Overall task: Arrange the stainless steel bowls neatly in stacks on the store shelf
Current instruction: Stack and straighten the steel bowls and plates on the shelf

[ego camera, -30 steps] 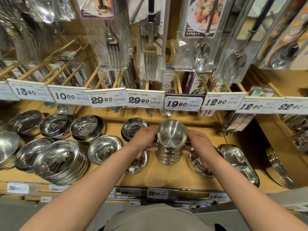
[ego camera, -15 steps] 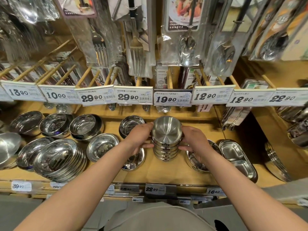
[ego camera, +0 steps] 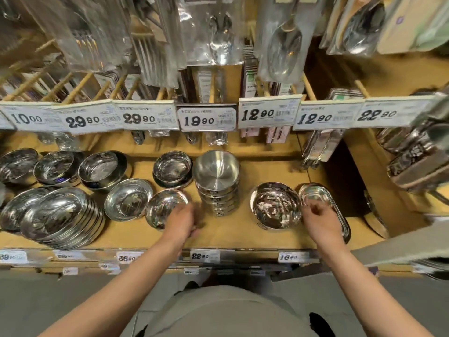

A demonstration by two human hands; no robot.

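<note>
A stack of several small steel bowls [ego camera: 217, 183] stands upright in the middle of the wooden shelf [ego camera: 243, 235], with no hand on it. My left hand [ego camera: 182, 222] hovers to its left and nearer me, over the near edge of a shallow bowl [ego camera: 163, 206], fingers loosely curled and holding nothing. My right hand [ego camera: 318, 218] is to the stack's right, between a wide bowl [ego camera: 274, 206] and a rectangular steel tray [ego camera: 315, 197], also holding nothing.
A bowl [ego camera: 172, 167] stands just behind and left of the stack. More bowls [ego camera: 102, 169] and a leaning stack of plates [ego camera: 60, 217] fill the left side. Price tags [ego camera: 206, 120] and packaged cutlery [ego camera: 213, 32] hang overhead. Trays [ego camera: 318, 144] lean at the right.
Both hands have let go of the small-bowl stack, which now stands on the shelf, and pulled back toward me and outward. The view has tilted down.
</note>
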